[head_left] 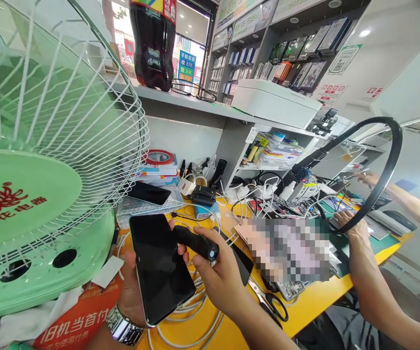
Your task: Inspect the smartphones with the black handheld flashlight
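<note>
Shop counter and wall shelving fill the view, with a yellow tabletop crowded by cables and repair gear. Upper shelves hold rows of boxed phone accessories. One cola bottle stands on a white ledge near a white printer, and a lower cubby holds stacked papers and small bottles. A green desk fan takes up the left side, and a large black ring stands at the right. Two other hands reach in from the right, one low over the counter and one higher up.

One roll of red tape sits on a stack of books, and a second dark phone lies beyond the person's hands. One pair of scissors rests on the yellow top, near looped white cables. A pixelated patch hides whatever lies at the middle of the counter.

The person's left hand, with a metal wristwatch, is closed around a black smartphone, held upright-tilted above the counter, screen up and dark. The right hand grips a black cylindrical tool, its rear end just beside the phone's right edge.
</note>
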`<state>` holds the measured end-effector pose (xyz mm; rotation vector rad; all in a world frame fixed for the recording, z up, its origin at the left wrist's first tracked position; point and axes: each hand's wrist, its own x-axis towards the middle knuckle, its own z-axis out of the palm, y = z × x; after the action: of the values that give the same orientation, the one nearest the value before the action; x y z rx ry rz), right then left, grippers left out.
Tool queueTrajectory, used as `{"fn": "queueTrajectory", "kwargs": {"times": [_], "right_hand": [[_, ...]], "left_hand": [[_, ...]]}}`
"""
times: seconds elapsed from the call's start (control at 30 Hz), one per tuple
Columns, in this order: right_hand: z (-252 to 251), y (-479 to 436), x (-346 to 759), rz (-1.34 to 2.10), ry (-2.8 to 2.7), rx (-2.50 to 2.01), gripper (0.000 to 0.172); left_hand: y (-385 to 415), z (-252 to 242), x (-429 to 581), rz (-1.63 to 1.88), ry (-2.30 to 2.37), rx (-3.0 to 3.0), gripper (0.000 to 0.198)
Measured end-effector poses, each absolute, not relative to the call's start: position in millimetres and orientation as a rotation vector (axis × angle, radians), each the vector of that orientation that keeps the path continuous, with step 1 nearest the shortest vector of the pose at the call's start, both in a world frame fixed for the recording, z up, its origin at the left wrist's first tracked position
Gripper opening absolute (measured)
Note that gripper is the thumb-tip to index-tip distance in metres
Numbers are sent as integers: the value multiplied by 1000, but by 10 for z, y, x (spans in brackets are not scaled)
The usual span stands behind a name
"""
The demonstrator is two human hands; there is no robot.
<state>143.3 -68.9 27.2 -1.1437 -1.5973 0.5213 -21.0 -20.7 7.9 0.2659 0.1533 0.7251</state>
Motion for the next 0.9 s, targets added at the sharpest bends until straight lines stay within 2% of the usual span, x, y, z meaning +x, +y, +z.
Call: {"fn": "queueTrajectory", "kwargs": {"times": [0.13,0.3,0.47,0.67,0.9], "right_hand": [[316,-528,1363,536,-1483,-1067,41],[316,-263,1374,607,-1213,-949,36],[583,151,1484,669,-934,-763,47],[1177,300,1466,923,-803,-598,62],[1437,169,1437,1121,-876,-430,62]], "left_hand": [[-184,29,-215,712,242,343,45],[-157,-63,-171,724,100,325,57],[-78,-124,-95,829,-63,245,58],[-12,-53,-70,883,256,228,37],[1,-110,-51,916,307,257,44]]}}
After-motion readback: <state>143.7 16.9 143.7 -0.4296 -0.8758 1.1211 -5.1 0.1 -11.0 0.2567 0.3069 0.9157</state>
